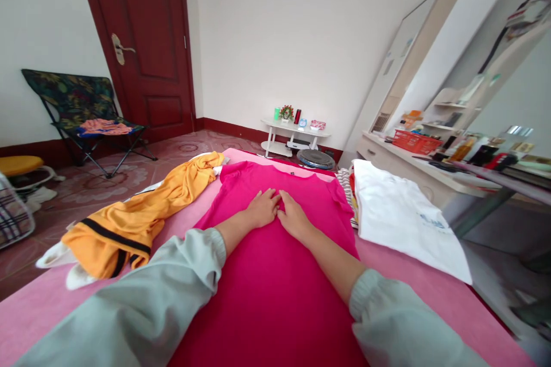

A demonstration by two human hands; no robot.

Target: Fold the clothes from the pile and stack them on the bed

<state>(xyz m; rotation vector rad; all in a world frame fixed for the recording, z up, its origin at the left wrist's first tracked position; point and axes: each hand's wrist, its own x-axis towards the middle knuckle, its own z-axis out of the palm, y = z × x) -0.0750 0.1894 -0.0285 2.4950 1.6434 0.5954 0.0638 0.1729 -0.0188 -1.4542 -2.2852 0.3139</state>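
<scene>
A bright pink T-shirt (275, 287) lies spread out on the pink bed cover (400, 298), its neck end away from me and its short sleeves out to the sides. My left hand (262, 208) rests flat on the upper middle of the shirt, fingers stretched out. Close beside it, my right hand (295, 218) also lies on the fabric with its fingers extended. The fingertips of the two hands nearly meet. Neither hand grips the cloth.
An orange garment (150, 212) with black stripes lies crumpled to the left. A folded white shirt (400, 215) lies to the right, beside striped clothes (345, 183). Beyond are a low white table (297, 129), a folding chair (73, 97) and a dresser (430, 169).
</scene>
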